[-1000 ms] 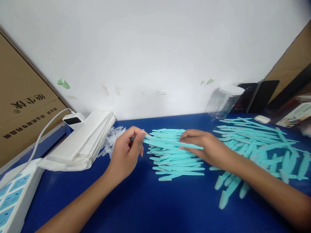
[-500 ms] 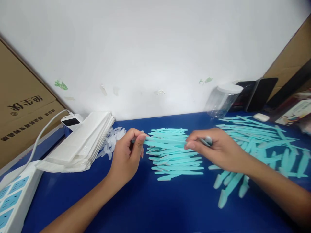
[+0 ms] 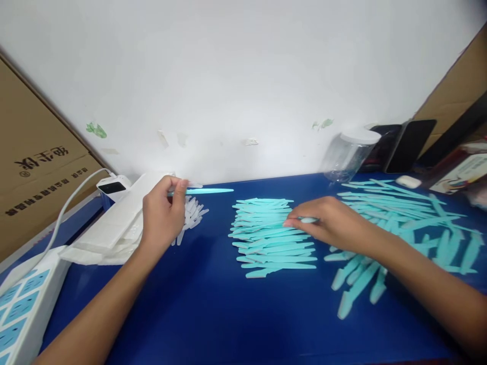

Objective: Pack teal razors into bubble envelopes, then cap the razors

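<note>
My left hand (image 3: 164, 215) is closed in a pinch on a turquoise eyebrow razor (image 3: 213, 191), whose slim handle points right above the table. A clear sliver, perhaps a cap, shows just above it by my fingertips. Below that hand lies a heap of translucent blade caps (image 3: 195, 213), partly covered by it. My right hand (image 3: 329, 223) pinches another turquoise razor (image 3: 308, 220) at the right edge of a neat stack of razors (image 3: 274, 243); my fingers hide most of it. A looser pile of razors (image 3: 361, 289) spreads beneath and beyond my right forearm.
White packaging sleeves (image 3: 110, 228) lie stacked at left, near a power strip (image 3: 26, 304) and a small white device with a cable (image 3: 114, 186). A clear jar (image 3: 348, 154) and a dark phone (image 3: 411, 147) stand at the back right. Cardboard (image 3: 34, 152) flanks the left side.
My left hand has moved left and up, away from the stack, carrying a razor over the caps. The right hand has shifted slightly left and stays at the stack's right edge.
</note>
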Tool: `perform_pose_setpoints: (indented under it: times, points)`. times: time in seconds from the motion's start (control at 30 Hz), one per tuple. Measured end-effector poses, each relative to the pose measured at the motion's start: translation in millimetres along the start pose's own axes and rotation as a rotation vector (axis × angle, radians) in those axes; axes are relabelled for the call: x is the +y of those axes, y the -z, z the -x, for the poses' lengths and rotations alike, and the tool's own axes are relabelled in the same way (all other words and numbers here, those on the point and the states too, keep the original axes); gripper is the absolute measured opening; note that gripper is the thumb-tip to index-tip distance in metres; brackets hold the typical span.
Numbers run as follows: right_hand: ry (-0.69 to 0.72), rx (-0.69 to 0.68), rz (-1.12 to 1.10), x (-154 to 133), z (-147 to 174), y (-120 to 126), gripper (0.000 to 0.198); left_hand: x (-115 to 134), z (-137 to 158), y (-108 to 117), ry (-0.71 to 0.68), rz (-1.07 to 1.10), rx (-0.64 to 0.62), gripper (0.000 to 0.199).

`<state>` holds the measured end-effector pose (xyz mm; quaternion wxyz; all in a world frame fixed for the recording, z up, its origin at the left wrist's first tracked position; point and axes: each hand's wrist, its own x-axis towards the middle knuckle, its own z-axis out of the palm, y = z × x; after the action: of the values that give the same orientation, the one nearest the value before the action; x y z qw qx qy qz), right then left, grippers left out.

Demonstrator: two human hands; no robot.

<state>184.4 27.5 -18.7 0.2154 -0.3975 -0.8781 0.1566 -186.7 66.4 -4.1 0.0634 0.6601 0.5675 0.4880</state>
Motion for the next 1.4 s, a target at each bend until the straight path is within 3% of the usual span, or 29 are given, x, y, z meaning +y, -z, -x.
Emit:
perform_pose_setpoints:
  times: [0.2,0.3,0.4,0.5,0.67,0.9,1.0,1.13,1.27,1.4]
  points:
    - [-0.128,0.058,-0.002,-7,0,-3,0.041,5,15,-17,0.12,0.364,-0.176,0.036]
    - [-0.156,0.08,-0.118,-20,1,-6,0.043,25,41,-27,0.051,0.397,-0.261,0.036]
    - [-0.064,0.066,-0.251,-34,2,-14,0.036,43,62,-29,-0.08,0.352,-0.289,0.03]
    - [0.012,0.049,-0.318,-43,2,-19,0.044,48,70,-26,-0.159,0.341,-0.281,0.025]
    - [-0.018,0.036,-0.376,-43,2,-15,0.037,40,66,-25,-0.185,0.309,-0.254,0.023]
    - [-0.028,0.082,-0.333,-36,2,-9,0.039,31,52,-19,-0.11,0.264,-0.044,0.029]
    - [0.003,0.087,-0.228,-28,3,-8,0.038,27,40,-13,-0.106,0.15,0.015,0.032]
    - [0.046,0.066,0.028,-8,3,-7,0.029,13,19,-3,-0.197,-0.176,0.022,0.026]
    - [0.008,0.002,0.16,6,2,-5,0.026,-7,-1,5,-0.238,-0.481,-0.14,0.029]
    - [-0.086,-0.006,0.184,3,1,-1,0.038,-19,-11,10,-0.255,-0.721,-0.313,0.04]
